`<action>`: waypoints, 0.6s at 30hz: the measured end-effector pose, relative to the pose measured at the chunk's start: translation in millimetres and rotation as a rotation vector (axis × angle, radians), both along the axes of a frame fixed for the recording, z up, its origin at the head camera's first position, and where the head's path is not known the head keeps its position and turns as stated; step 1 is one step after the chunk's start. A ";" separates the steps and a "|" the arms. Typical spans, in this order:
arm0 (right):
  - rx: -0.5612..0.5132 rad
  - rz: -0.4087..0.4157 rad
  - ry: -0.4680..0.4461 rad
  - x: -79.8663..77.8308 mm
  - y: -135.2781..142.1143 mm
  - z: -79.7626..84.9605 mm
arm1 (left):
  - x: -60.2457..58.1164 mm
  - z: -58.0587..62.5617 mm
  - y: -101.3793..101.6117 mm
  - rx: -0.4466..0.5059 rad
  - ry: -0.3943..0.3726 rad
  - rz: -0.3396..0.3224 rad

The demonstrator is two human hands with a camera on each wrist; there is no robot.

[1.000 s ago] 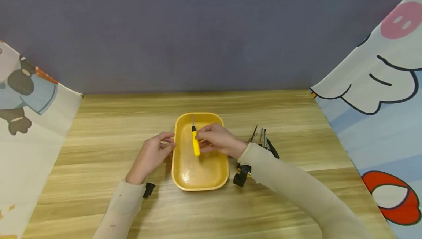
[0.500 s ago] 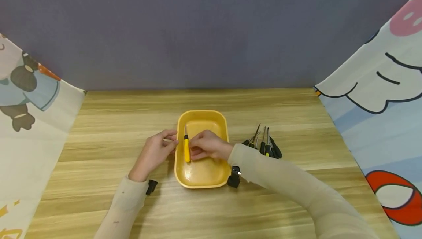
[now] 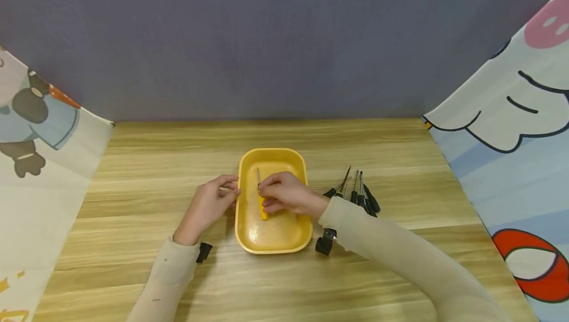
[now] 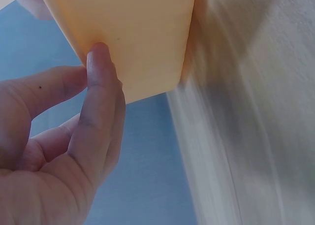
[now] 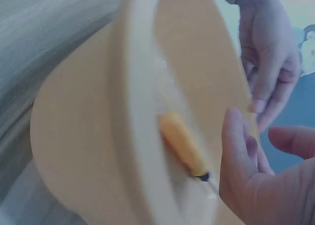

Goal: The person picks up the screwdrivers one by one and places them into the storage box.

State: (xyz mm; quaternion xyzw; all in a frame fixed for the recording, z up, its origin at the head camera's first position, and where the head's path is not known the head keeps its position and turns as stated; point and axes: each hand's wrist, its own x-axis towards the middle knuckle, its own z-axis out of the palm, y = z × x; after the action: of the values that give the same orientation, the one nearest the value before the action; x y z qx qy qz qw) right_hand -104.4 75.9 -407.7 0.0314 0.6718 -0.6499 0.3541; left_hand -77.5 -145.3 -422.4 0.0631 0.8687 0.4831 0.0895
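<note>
A yellow-handled screwdriver [image 3: 264, 209] with a black collar lies in the yellow tray [image 3: 284, 235], its shaft pointing away. My right hand [image 3: 290, 194] is over the tray and partly covers the handle in the head view. In the right wrist view, the thumb and fingers of that hand stand apart, and the screwdriver [image 5: 182, 141] lies beside them on the tray floor. My left hand [image 3: 206, 209] pinches the tray's left wall at the rim. Seen from the left wrist, the fingertips [image 4: 100, 55] press the wall's outer face, with the thumb near the rim.
Several dark-handled screwdrivers [image 3: 357, 196] lie in a loose bunch on the wooden table [image 3: 178, 149], right of the tray. A grey panel [image 3: 266, 40] rises along the table's back edge. Printed cartoon panels stand at both sides.
The screwdriver came down to the left side of the tray, then shifted a little right. The right hand moved left with it, then back right, its fingers now apart. The left hand stays at the rim.
</note>
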 end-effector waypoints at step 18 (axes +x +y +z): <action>0.045 -0.001 0.212 25.3 90.0 24.5 | 2.4 0.5 0.3 -0.005 -0.015 0.015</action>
State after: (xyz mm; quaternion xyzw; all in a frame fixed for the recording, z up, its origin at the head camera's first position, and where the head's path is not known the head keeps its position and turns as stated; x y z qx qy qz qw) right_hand -79.1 165.9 -383.1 -0.0294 0.7200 -0.6343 0.2800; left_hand -75.1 -145.0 -421.9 0.0529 0.8696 0.4821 0.0924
